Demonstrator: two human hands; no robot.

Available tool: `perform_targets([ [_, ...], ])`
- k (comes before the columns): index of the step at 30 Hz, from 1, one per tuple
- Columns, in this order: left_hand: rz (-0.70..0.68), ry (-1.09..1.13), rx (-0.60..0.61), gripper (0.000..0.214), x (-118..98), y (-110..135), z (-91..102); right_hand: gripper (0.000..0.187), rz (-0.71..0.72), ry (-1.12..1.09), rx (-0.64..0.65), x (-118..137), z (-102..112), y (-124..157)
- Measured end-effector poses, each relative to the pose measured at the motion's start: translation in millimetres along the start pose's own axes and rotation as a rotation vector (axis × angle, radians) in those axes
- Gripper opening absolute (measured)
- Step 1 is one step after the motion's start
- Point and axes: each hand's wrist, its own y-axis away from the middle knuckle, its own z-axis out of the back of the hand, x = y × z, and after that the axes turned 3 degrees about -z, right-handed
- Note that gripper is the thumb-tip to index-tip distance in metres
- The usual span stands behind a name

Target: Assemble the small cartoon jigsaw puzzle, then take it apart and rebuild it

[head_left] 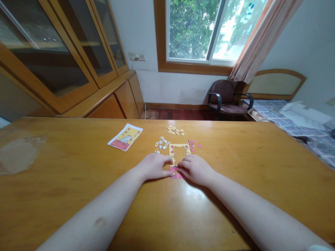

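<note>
A partly assembled jigsaw puzzle [179, 145] lies on the table, its yellow border forming a frame around bare wood and its bottom filled with pink pieces. My left hand [154, 166] rests at its left side, thumb and index finger spread apart along that edge. My right hand [196, 169] reaches over the lower right part, fingertips drawn together at a pink puzzle piece [176, 168], which they partly hide. Loose white-patterned pieces [162, 143] lie to the upper left of the puzzle. Pink loose pieces [192, 144] sit by its upper right corner, and yellow ones [175, 130] lie beyond the top.
On the wooden table [78, 167], a printed picture card [125, 137] lies left of the pieces. A clear plastic bag [19, 153] is at the far left. Past the table's far edge stand a glass-door cabinet [91, 82], an armchair [226, 96] and a bed [277, 111].
</note>
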Motion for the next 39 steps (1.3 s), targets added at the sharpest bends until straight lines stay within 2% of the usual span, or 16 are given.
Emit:
perform_targets([
  [7,-0.006,0.02,-0.001,0.037,0,1,1.0,0.023,0.047,-0.043,-0.039,0,4,2],
  [11,-0.011,0.008,-0.003,0.036,0,1,1.0,0.024,0.11,-0.092,-0.003,2,5,3],
  [17,-0.023,0.006,-0.005,0.036,0,1,0.4,0.025,0.099,-0.106,0.046,2,5,3],
  [22,-0.03,0.009,-0.01,0.036,0,1,-0.2,0.024,0.098,-0.122,0.025,1,5,2],
  [25,-0.03,0.029,-0.008,0.036,0,2,0.2,0.023,-0.017,-0.074,-0.079,-8,5,1],
  [28,0.001,0.066,-0.012,0.033,1,2,-0.1,0.023,-0.234,0.023,-0.207,-28,8,2],
  [31,0.041,0.113,-0.052,0.029,3,1,-1.6,0.021,-0.443,0.101,-0.263,-53,15,5],
  [33,0.053,0.139,-0.081,0.027,5,0,-2.7,0.021,-0.527,0.134,-0.246,-67,19,7],
  [36,0.057,0.164,-0.092,0.025,6,-1,-4.1,0.019,-0.571,0.157,-0.209,-76,20,9],
  [39,0.057,0.178,-0.084,0.024,6,-2,-5.0,0.02,-0.486,0.138,-0.164,-74,17,8],
])
